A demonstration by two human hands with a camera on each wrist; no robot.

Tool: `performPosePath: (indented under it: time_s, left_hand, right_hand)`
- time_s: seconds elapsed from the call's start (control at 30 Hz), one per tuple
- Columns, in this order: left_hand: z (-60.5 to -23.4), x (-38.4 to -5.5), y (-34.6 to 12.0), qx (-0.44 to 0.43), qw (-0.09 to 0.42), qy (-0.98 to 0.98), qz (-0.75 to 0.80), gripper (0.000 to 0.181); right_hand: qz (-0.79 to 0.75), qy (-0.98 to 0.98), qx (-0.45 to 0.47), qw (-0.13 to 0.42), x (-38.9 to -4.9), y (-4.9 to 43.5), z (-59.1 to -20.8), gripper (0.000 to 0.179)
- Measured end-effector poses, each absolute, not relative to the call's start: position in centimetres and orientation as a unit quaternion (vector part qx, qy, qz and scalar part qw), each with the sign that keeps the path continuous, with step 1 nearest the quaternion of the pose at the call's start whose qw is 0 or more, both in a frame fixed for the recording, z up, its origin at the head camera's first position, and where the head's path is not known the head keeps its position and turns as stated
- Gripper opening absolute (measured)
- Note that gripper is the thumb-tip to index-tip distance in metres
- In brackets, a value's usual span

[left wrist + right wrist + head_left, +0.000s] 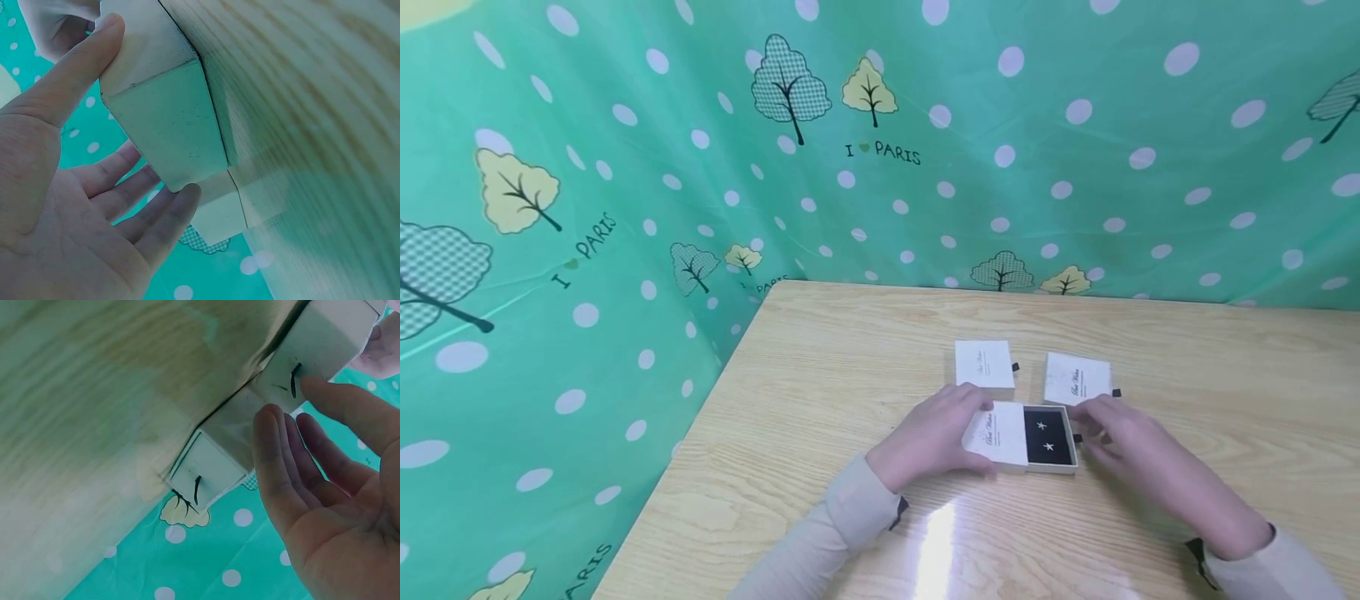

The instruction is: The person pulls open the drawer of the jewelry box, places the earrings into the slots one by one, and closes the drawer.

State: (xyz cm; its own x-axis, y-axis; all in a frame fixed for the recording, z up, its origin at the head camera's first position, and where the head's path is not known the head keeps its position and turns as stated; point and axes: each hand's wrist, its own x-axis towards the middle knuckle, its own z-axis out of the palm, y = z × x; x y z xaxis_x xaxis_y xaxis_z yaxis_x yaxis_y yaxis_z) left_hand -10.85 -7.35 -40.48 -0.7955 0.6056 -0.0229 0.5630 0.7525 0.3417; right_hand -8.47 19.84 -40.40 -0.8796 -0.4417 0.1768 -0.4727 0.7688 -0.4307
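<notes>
A white jewelry box (1003,433) lies on the table with its drawer (1051,469) partly out to the right. On the drawer's black insert (1056,429) sit two small silver star-shaped pieces, likely earrings. My left hand (928,437) holds the box's sleeve from the left, thumb on the near side and fingers at the far side. Beside the drawer's right end is my right hand (1131,437), its thumb (331,397) close to the black pull tab (295,380). Those fingers are bent loosely, with a gap between them and the thumb; whether the thumb touches the tab is unclear.
Two more white boxes stand just behind: one at the back left (983,364), another at the back right (1077,379), both with black tabs on their right sides. A wooden table (820,350) carries everything. Green patterned cloth (1037,192) hangs behind and to the left.
</notes>
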Motion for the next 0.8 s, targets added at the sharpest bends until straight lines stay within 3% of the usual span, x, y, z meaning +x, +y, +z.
performPosePath:
  time_s: [0.8]
  left_hand:
    - [-40.4, -10.8, -7.2, 0.309, 0.071, 0.934, 0.163, 0.081]
  right_hand:
    - [0.236, -0.947, 0.218, -0.017, -8.2, 18.3, -40.7, 0.038]
